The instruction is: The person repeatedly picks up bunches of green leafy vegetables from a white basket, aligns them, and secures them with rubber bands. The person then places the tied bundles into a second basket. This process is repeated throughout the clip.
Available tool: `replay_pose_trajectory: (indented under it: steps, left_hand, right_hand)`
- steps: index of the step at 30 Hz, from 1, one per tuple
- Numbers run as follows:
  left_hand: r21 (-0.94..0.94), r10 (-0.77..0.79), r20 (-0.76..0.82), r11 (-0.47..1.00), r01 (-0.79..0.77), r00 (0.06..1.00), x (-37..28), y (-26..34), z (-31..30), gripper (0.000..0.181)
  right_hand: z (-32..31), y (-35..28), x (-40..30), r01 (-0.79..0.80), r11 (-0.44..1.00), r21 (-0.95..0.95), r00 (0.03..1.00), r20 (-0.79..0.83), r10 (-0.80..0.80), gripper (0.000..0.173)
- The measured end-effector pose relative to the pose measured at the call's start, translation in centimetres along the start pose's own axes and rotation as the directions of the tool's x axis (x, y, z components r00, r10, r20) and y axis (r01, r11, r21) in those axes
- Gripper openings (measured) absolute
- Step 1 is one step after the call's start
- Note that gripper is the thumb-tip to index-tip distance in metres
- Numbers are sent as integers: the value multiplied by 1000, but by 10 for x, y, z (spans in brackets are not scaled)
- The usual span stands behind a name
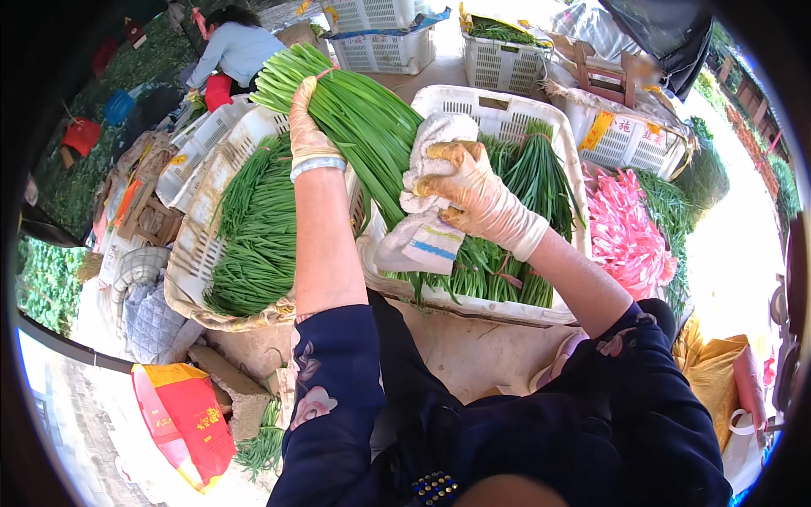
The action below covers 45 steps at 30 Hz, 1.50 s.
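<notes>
My gloved left hand (pixel 314 127) is closed around the upper part of a thick bundle of green leafy chives (pixel 367 114), its pale cut ends pointing up and left, with a pink tie near them. In my gloved right hand (pixel 472 190) is a white terry towel (pixel 427 237) with blue and yellow-green stripes, held against the leaves of that bundle. Below the right hand stands a white plastic crate (pixel 574 171) with tied bundles of chives (pixel 538 165). More chives (pixel 256 253) lie in the crate (pixel 190 253) at the left.
Pink ribbon-like ties (pixel 627 234) lie right of the crate, beside loose greens (pixel 671 228). More white crates (pixel 383 52) stand at the back. A person (pixel 237 47) bends at the upper left. A red and yellow bag (pixel 190 418) lies lower left, a yellow sack (pixel 709 374) lower right.
</notes>
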<state>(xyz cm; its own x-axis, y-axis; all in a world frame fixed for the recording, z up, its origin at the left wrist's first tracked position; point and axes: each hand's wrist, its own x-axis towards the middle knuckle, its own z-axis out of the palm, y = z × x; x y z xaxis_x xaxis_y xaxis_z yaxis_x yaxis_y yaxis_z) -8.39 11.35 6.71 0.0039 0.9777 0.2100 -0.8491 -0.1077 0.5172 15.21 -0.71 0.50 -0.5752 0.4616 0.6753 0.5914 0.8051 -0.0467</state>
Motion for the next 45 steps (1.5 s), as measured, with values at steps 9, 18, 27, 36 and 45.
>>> replay_pose_trajectory:
  steps: [9, 18, 27, 36, 45]
  left_hand:
    - [-122, 91, 311, 991, -55, 946, 21, 17, -2, 55]
    - [1, 40, 447, 999, -45, 894, -10, 24, -18, 73]
    - [25, 177, 342, 980, -197, 923, -11, -38, 21, 78]
    - [-211, -36, 676, 948, 240, 736, -18, -11, 3, 83]
    - [92, 167, 505, 965, -245, 847, 3, 10, -14, 82]
  right_hand:
    - [139, 116, -184, -602, -132, 788, 572, 541, 616, 42]
    - [-51, 169, -58, -549, 144, 824, 647, 309, 697, 72]
    - [-63, 44, 147, 159, 973, 168, 978, -158, -133, 64]
    - [15, 17, -14, 15, 964, 264, 999, -31, -7, 43]
    - [32, 115, -157, -906, 277, 320, 411, 823, 392, 48]
